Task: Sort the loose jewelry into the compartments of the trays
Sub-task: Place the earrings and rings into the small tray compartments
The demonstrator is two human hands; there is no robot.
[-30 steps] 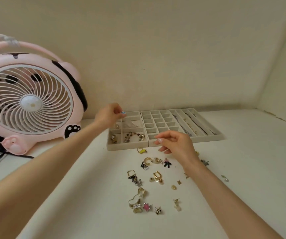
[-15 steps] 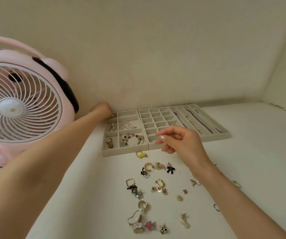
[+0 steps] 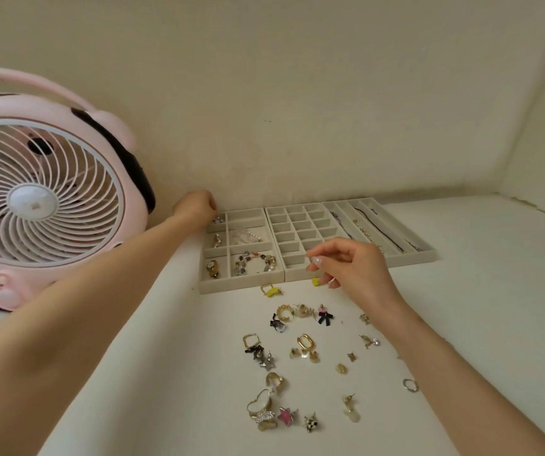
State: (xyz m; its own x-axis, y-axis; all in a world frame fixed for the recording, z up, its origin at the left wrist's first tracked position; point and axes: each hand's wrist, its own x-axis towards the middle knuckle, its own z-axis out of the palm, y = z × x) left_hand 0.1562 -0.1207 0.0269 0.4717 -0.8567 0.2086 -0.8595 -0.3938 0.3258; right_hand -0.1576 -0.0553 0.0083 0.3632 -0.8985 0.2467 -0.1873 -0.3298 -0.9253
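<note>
The left hand [image 3: 195,205] reaches to the far left corner of the left tray [image 3: 231,286], its fingers curled under above the back corner compartment. Whether they hold anything cannot be told. A small silver piece [image 3: 217,220] lies in that compartment just below the knuckles. Nearer the person in the same tray lie a pearl strand [image 3: 248,236], a beaded bracelet [image 3: 254,261] and a brown ring [image 3: 212,268].

The right hand [image 3: 353,271] hovers over the front edge of the grid tray [image 3: 294,274], fingers loosely bent and the index tip close to the thumb. A yellow piece [image 3: 315,282] shows just under the lower fingertips, in front of the tray wall. Whether it is pinched or lying on the table [image 3: 165,357] cannot be told. A matching yellow earring [image 3: 271,290] lies to the left of that hand, close to the left tray. To the hand's right, the slot tray [image 3: 412,260] holds chains [image 3: 366,235].

The rest of the loose jewelry is spread on the table nearer the person than the right hand: a gold hoop [image 3: 285,312], a black bow [image 3: 324,316], an oblong hoop [image 3: 304,341], a heart ring [image 3: 259,401] and a pink star [image 3: 286,416]. A silver ring [image 3: 410,385] lies beside the right forearm. A pink fan [image 3: 44,199] stands left of the left arm.
</note>
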